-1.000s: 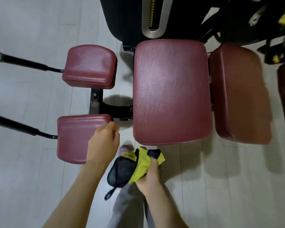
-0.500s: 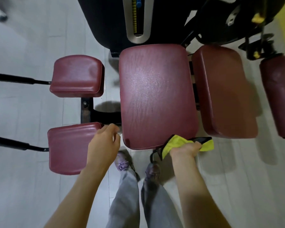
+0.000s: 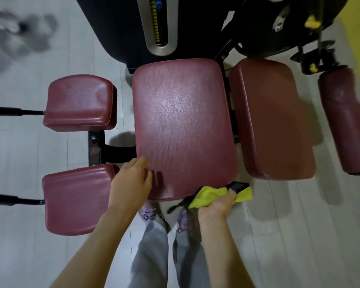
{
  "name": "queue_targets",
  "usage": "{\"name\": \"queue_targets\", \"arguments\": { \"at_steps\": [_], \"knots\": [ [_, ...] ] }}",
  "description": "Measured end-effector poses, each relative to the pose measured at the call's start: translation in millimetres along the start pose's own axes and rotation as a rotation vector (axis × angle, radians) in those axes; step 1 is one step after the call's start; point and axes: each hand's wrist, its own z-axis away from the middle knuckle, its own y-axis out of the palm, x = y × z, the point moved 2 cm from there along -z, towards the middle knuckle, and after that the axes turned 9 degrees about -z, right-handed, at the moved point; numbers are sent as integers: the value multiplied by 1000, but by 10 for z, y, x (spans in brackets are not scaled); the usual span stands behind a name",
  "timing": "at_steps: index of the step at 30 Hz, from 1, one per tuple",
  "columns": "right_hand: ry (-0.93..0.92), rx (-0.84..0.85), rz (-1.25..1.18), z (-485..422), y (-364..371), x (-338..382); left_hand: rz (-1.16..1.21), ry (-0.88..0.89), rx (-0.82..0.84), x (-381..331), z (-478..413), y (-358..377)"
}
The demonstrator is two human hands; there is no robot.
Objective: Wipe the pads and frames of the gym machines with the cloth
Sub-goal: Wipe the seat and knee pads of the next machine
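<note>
Wiping the main seat pad: cloth at near edge, top face not yet covered

**Grip.** Right hand (image 3: pixel 216 202) has its fingers curled tight round a crumpled yellow cloth (image 3: pixel 208 194). The same grip takes in a small black item (image 3: pixel 238 186) that cannot be identified. Left hand (image 3: pixel 131 183) holds nothing and its fingers are loosely spread.

**Position.** The cloth sits at the near right corner of the large rectangular maroon vinyl seat pad (image 3: pixel 183 125), at or just under its front edge. Contact cannot be confirmed. The left hand is at the pad's near left corner, and whether it bears on the vinyl is unclear.

**Adjacent items, no hand on them:**
- second maroon vinyl pad (image 3: pixel 270 121), just right of the first
- far small maroon cushion (image 3: pixel 79 102)
- near small maroon cushion (image 3: pixel 75 198)
- maroon cylindrical roller pad (image 3: pixel 343 121)
- black steel frame bracket (image 3: pixel 104 149), between the two cushions

**Assessment.** The step in hand is judged to be the front edge of the main pad, with its top face to follow.

**Recommendations:**
1. Spread the cloth flatter under the palm so that fabric, not knuckles, meets the vinyl.
2. Keep the black item off the surface.
3. Brace the pad with the free hand.
4. Work in overlapping passes from the near edge to the far edge.
5. Run the cloth round the rolled edges and into the gap beside the second pad.
6. Finish with the bracket.

A bunched cloth is likely to leave strips unwiped.
</note>
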Motion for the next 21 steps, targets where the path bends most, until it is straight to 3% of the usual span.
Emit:
{"name": "queue_targets", "arguments": {
  "at_steps": [4, 8, 11, 16, 21],
  "knots": [
    [-244, 3, 312, -352, 130, 486, -17, 91, 57, -177, -166, 93],
    [-418, 163, 693, -340, 395, 700, -25, 130, 52, -249, -364, 127],
    [-546, 151, 899, -245, 678, 808, 7, 151, 44, -272, -496, 128],
    [-777, 162, 1091, -80, 1520, 830, 43, 180, 3, -205, -700, 34],
    [-892, 207, 1148, -26, 2300, 807, 56, 171, -46, -107, -924, -37]
  ]
}}
